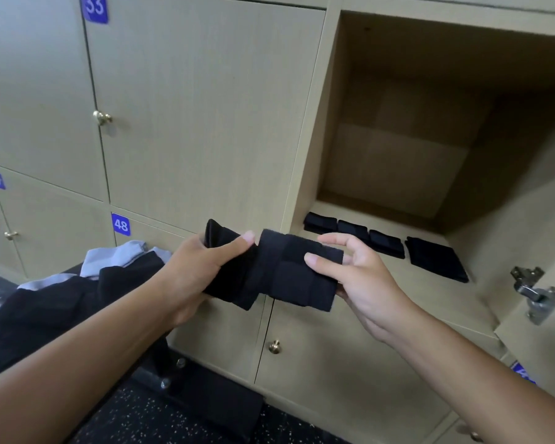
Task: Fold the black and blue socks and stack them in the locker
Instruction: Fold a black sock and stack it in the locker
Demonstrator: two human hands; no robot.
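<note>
In front of the open locker (398, 174), left hand (189, 270) and right hand (362, 277) each pinch one end of a half-folded black sock (279, 277); either grip loosening could let the fold spring open.

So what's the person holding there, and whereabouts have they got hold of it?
A black sock, partly folded. The left hand grips its left end; the right hand pinches its right edge, thumb on top.

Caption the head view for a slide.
Both hands, left hand and right hand, fold a black sock before the open locker.
</note>
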